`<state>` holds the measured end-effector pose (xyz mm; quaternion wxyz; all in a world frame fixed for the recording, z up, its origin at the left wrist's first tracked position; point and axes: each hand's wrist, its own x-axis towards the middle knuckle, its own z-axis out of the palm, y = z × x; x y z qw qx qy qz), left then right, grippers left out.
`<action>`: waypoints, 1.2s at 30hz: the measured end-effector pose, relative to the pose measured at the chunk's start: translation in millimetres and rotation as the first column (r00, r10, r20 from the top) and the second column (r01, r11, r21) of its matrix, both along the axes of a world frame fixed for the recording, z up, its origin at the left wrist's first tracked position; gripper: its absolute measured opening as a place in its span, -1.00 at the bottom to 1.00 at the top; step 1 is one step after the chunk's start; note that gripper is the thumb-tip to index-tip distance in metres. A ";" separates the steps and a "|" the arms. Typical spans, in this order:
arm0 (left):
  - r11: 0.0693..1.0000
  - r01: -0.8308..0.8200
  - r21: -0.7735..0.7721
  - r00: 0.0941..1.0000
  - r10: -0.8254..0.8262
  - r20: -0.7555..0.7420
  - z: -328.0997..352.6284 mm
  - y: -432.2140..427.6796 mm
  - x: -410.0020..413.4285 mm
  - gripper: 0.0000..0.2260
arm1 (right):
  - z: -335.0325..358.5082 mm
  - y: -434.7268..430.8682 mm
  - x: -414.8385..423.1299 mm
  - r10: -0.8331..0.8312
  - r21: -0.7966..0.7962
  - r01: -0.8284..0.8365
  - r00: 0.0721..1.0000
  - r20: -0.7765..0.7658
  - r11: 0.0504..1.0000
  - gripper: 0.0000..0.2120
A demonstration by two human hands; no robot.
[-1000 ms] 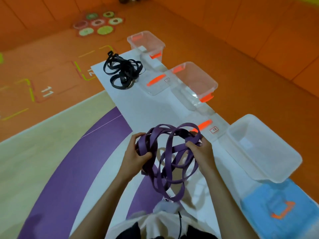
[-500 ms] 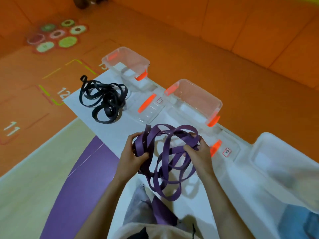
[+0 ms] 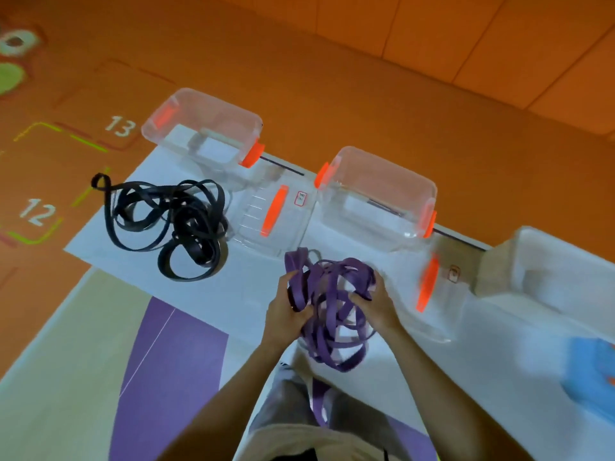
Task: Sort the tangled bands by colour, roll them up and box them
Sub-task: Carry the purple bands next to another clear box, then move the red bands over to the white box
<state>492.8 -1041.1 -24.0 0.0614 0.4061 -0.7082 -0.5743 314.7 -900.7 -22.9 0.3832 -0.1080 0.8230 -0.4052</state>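
- Plainly, the purple bands [image 3: 301, 294] are hanging as one loose tangle at centre frame, just above the table [image 3: 233, 294], with a tail drooping toward the lower edge.
- The left hand [image 3: 286, 314] is pinching a bunch of strands in its grip, and the right hand [image 3: 372, 304] is curling its grip round the opposite side.
- They are looking light and floppy, and I'd judge them likely to snag if tugged. Taking one free loop at the tangle's edge is seeming wisest.
- Counting: two tangles, the purple one and the black bands [image 3: 193, 224] at left centre; two clear boxes [image 3: 206, 128]; two lids [image 3: 289, 234] lying flat; one white tub [image 3: 496, 271] at right. Single bands are defying counting.
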 end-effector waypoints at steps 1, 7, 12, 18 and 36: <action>0.999 0.023 -0.027 1.000 -0.023 0.017 -5.1 -1.2 -1.9 -0.46 | -3.3 1.5 5.0 0.037 0.025 -0.037 0.999 0.004 0.999 -0.23; 0.939 0.321 -0.125 0.831 -0.215 0.513 -22.1 0.4 -14.5 -0.14 | -21.0 10.4 29.2 0.120 0.177 -0.095 0.983 -0.136 0.980 -0.09; 0.841 0.492 -0.225 0.759 -0.288 0.584 -9.1 12.2 -19.2 -0.07 | -22.6 24.0 32.8 0.224 0.220 -0.193 0.966 -0.128 0.956 -0.07; 0.705 0.623 -0.339 0.715 -0.336 0.614 5.6 13.5 -18.7 -0.18 | -17.2 44.8 29.6 0.243 0.253 -0.189 0.948 -0.203 0.949 -0.20; -0.008 0.772 -0.635 0.425 -0.738 0.525 74.8 161.1 -85.8 -0.63 | 86.5 245.8 82.9 -0.062 0.423 0.348 0.827 -0.558 0.836 -0.68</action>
